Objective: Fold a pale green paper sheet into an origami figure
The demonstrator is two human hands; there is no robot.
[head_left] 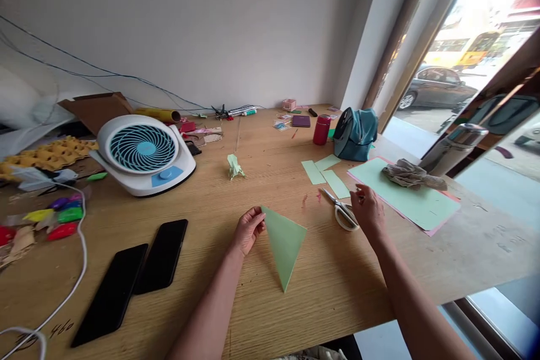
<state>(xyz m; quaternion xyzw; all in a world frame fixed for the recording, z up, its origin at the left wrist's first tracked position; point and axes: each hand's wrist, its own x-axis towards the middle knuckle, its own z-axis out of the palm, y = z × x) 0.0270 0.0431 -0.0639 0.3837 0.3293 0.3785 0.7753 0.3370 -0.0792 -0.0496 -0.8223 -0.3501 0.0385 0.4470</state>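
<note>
My left hand (250, 230) pinches the upper left corner of a folded, pale green sheet of paper (286, 242). The sheet is a triangle with its point down, held over the wooden table. My right hand (368, 207) is to the right, beside a pair of scissors (345, 216) with white handles. Its fingers are loosely bent and slightly apart, with nothing visible in them. The scissors lie on the table, blades pointing away to the left. Just past them lie several cut green paper strips (313, 172). A small folded green paper figure (234, 167) stands farther back.
A white fan (143, 149) and two black phones (110, 292) are on the left. On the right, green sheets (422, 208) lie under a crumpled grey cloth or bag (407, 173). A red flask (322, 129), a teal bag (356, 135) and a steel bottle (453, 149) stand behind.
</note>
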